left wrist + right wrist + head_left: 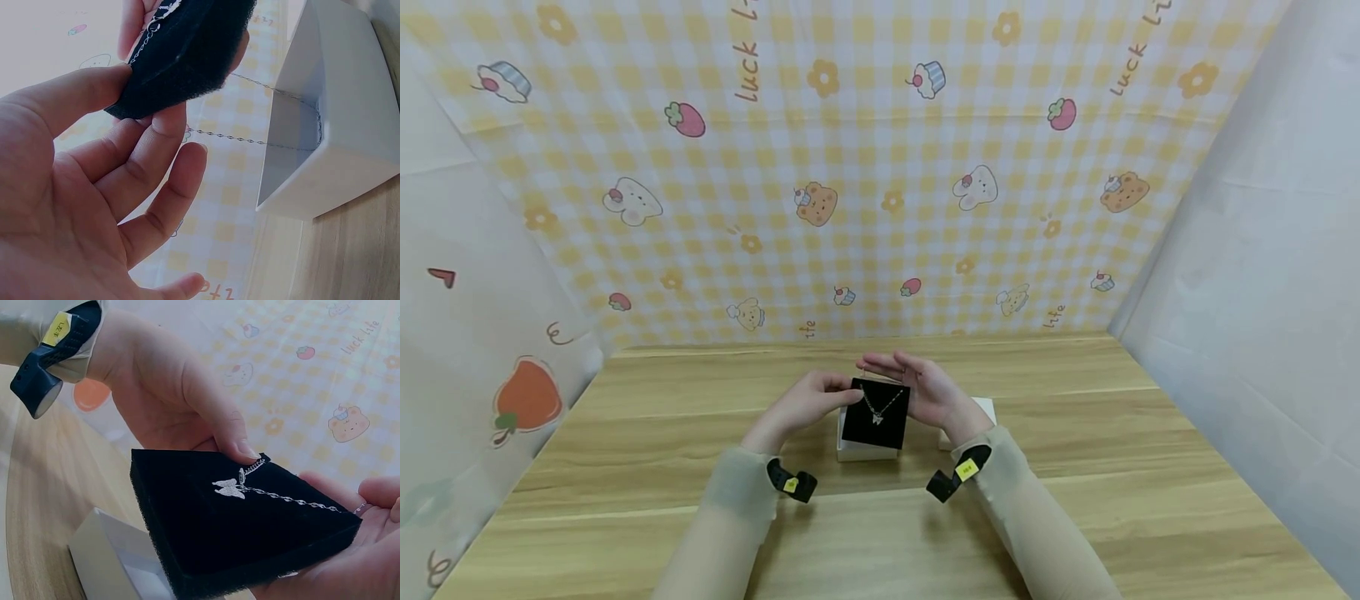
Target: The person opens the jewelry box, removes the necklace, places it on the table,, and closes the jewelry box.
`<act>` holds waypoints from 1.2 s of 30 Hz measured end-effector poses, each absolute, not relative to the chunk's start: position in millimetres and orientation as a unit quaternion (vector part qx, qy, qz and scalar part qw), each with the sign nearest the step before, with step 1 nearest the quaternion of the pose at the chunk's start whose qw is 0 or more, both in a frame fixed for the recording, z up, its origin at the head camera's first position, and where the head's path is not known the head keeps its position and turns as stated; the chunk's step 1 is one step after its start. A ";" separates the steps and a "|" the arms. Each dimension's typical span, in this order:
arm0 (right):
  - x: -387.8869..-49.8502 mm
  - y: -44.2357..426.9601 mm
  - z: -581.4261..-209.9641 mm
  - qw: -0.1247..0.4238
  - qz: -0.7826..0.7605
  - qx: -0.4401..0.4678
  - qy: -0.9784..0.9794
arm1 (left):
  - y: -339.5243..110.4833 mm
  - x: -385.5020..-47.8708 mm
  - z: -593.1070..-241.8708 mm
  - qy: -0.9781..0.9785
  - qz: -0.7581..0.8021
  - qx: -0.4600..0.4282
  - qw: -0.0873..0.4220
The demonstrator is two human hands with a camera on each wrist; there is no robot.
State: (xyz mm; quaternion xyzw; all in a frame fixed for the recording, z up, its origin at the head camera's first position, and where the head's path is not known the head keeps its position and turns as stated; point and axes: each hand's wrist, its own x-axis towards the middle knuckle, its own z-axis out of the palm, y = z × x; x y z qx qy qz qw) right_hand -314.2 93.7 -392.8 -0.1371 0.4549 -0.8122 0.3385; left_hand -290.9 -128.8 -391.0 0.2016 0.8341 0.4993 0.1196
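Note:
A black foam necklace pad (876,425) is held tilted above an open white box (867,456). My left hand (801,408) pinches its upper left corner between thumb and fingers. Beside and behind its right edge, my right hand (928,396) touches the pad with fairly straight fingers; part of that hand is hidden. Across the pad's face runs a silver necklace with a butterfly pendant (230,489). In the left wrist view its loose chain (231,137) hangs from the pad's underside into the box.
Another white box part (985,408), perhaps the lid, lies on the wooden table (1112,433) behind my right wrist. A yellow checked cloth (865,250) hangs at the back, with pale cloth at both sides.

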 end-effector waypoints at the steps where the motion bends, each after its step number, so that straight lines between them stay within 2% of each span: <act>1: -314.3 93.8 -392.7 0.337 -0.813 -0.137 0.455 | -128.9 -290.8 -390.9 0.835 0.499 0.200 0.120; 36: -313.3 95.8 -388.7 0.319 -0.822 -0.127 0.454 | -127.0 -289.4 -390.2 0.837 0.495 0.203 0.115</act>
